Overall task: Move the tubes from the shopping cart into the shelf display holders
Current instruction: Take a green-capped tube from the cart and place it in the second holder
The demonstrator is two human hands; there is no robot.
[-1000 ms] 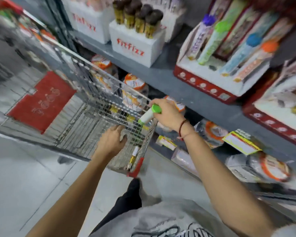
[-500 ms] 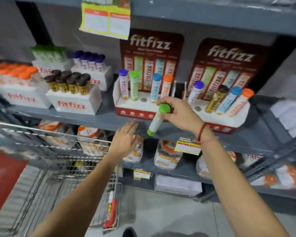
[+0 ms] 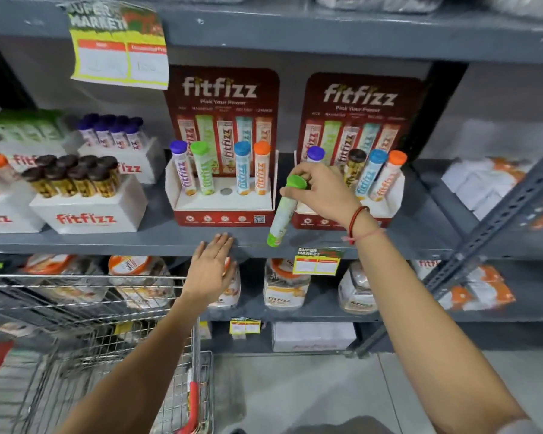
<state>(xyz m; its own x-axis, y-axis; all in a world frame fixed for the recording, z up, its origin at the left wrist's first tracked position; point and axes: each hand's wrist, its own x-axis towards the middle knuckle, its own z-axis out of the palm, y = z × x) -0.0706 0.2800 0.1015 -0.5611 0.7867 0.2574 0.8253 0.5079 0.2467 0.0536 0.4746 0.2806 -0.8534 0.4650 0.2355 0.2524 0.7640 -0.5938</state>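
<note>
My right hand (image 3: 323,192) grips a green-capped tube (image 3: 282,214) by its cap end; the tube hangs tilted in front of the shelf edge, between two red fitfizz display holders. The left holder (image 3: 223,211) carries purple, green, blue and orange tubes with one bare round hole (image 3: 226,191) in the middle. The right holder (image 3: 386,211) carries purple, brown, blue and orange tubes, partly hidden by my hand. My left hand (image 3: 212,270) is flat with fingers apart, fingertips at the grey shelf edge (image 3: 138,242). The wire shopping cart (image 3: 91,339) is at lower left.
White fitfizz boxes (image 3: 85,214) with brown, purple, green and orange tubes fill the shelf's left side. Jars (image 3: 284,286) stand on the lower shelf under a yellow price tag (image 3: 317,261). A slanted metal brace (image 3: 495,220) crosses the right side.
The view swung up from the cart to the shelf. My right hand carried the green tube from the cart up to the display holders. My left hand left the cart for the shelf edge.
</note>
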